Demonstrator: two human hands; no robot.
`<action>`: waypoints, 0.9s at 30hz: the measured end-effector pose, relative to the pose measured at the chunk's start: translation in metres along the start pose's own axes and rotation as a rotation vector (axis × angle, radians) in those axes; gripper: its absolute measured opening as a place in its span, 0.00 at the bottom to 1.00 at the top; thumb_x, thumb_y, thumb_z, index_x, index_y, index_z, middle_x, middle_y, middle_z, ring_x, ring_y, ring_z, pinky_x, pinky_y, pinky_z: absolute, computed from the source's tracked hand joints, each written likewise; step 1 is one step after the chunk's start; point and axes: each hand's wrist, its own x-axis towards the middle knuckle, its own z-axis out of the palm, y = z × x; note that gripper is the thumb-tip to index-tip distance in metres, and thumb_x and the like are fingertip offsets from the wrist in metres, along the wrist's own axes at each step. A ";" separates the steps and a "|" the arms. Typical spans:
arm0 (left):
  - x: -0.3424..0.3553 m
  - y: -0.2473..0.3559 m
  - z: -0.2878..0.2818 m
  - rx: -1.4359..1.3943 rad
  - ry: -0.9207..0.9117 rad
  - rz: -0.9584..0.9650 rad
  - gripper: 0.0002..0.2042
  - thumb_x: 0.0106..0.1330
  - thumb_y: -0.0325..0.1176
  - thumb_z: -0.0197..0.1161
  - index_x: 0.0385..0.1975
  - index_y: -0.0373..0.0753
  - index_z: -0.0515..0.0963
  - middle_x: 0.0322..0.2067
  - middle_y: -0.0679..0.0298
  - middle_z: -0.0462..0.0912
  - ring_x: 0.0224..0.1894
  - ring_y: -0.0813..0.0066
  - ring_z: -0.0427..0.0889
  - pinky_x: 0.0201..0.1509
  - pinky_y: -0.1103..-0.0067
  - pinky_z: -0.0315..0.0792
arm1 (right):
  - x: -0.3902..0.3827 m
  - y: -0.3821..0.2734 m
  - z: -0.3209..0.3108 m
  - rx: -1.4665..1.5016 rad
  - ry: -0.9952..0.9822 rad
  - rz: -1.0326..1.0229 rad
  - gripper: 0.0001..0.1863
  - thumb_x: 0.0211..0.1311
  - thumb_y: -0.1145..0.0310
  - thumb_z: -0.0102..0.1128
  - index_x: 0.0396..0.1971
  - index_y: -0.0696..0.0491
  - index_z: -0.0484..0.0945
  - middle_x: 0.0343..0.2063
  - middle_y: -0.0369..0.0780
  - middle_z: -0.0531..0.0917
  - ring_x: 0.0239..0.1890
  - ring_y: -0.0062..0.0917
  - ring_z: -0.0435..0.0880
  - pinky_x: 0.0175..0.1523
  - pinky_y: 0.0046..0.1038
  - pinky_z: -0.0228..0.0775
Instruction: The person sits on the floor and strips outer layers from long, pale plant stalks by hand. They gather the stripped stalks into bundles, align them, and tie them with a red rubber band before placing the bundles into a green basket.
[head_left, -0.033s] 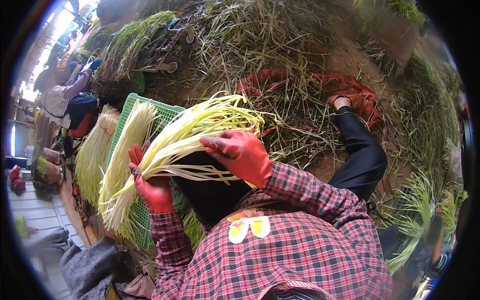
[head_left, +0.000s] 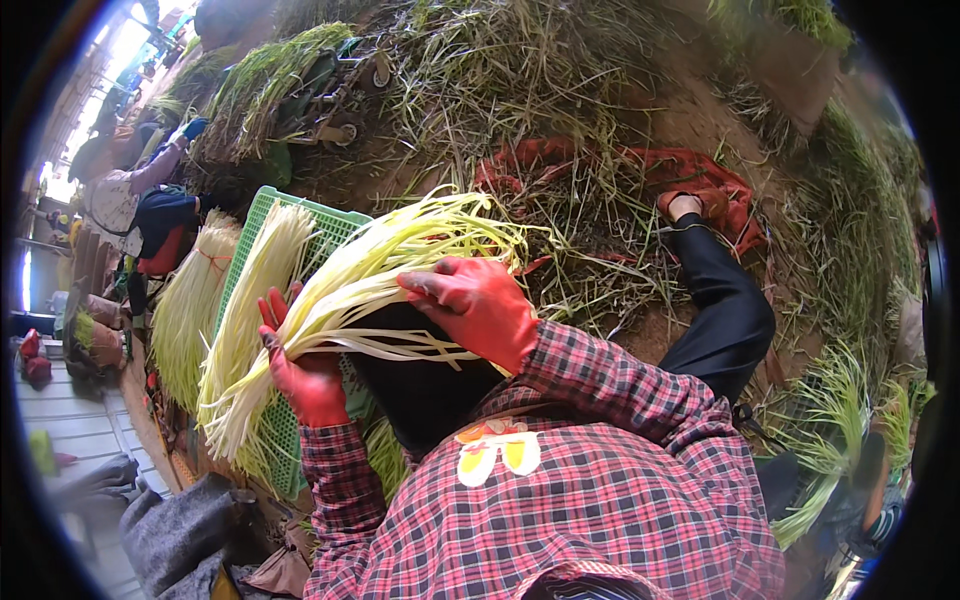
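A loose bundle of pale yellow chives (head_left: 385, 250) lies across my lap, its whitish ends toward the lower left and its leafy tips toward the upper right. My left hand (head_left: 308, 385), in a red rubber glove, is wrapped round the bundle near the white ends. Closed on some of the leaves at the bundle's near side is my right hand (head_left: 485, 305), gloved in red too; its fingertips are partly hidden. Beneath the bundle is a green plastic crate (head_left: 345, 218), tilted, with another pile of chives (head_left: 265, 265) on it.
A tied bundle of chives (head_left: 195, 310) stands left of the crate. Dry leaf litter (head_left: 530, 80) and a red mesh sack (head_left: 650, 165) cover ground ahead. Another person (head_left: 130, 200) works at far left, near a cart heaped with greens (head_left: 270, 80). Dark cloth (head_left: 190, 530) lies lower left.
My right hand has shifted very slightly left and up. My left hand and the bundle stay almost where they were. The other person's gloved hand has moved a little.
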 end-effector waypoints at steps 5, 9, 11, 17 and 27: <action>0.001 0.003 0.009 -0.006 -0.024 -0.013 0.28 0.74 0.47 0.48 0.71 0.46 0.55 0.69 0.67 0.60 0.71 0.56 0.56 0.72 0.51 0.52 | 0.015 -0.005 0.013 -0.005 -0.015 0.026 0.11 0.62 0.60 0.61 0.31 0.52 0.79 0.24 0.42 0.77 0.29 0.40 0.79 0.35 0.40 0.72; 0.008 -0.003 0.027 -0.044 -0.087 -0.029 0.27 0.75 0.47 0.48 0.71 0.46 0.55 0.70 0.67 0.59 0.71 0.57 0.56 0.73 0.51 0.52 | 0.013 0.000 0.003 -0.046 0.017 -0.011 0.10 0.58 0.61 0.64 0.34 0.52 0.80 0.23 0.42 0.77 0.28 0.39 0.79 0.33 0.39 0.71; 0.017 -0.011 0.042 -0.100 -0.119 -0.056 0.27 0.75 0.47 0.47 0.71 0.46 0.55 0.70 0.66 0.58 0.71 0.57 0.56 0.73 0.52 0.52 | 0.014 0.004 -0.007 -0.208 0.051 -0.022 0.10 0.56 0.61 0.65 0.34 0.51 0.81 0.23 0.42 0.77 0.28 0.37 0.79 0.32 0.39 0.71; 0.042 -0.044 0.093 -0.033 -0.308 -0.022 0.31 0.74 0.50 0.47 0.72 0.45 0.50 0.71 0.65 0.58 0.71 0.60 0.57 0.72 0.58 0.55 | 0.014 0.017 -0.032 -0.280 0.178 -0.023 0.09 0.55 0.65 0.68 0.33 0.51 0.81 0.32 0.39 0.83 0.31 0.36 0.82 0.35 0.36 0.73; 0.052 -0.082 0.098 -0.167 -0.330 -0.141 0.30 0.74 0.49 0.48 0.71 0.44 0.53 0.70 0.65 0.60 0.71 0.59 0.56 0.75 0.57 0.49 | -0.017 0.018 -0.033 0.780 0.239 0.621 0.15 0.69 0.70 0.56 0.52 0.58 0.78 0.41 0.39 0.85 0.43 0.16 0.80 0.49 0.19 0.73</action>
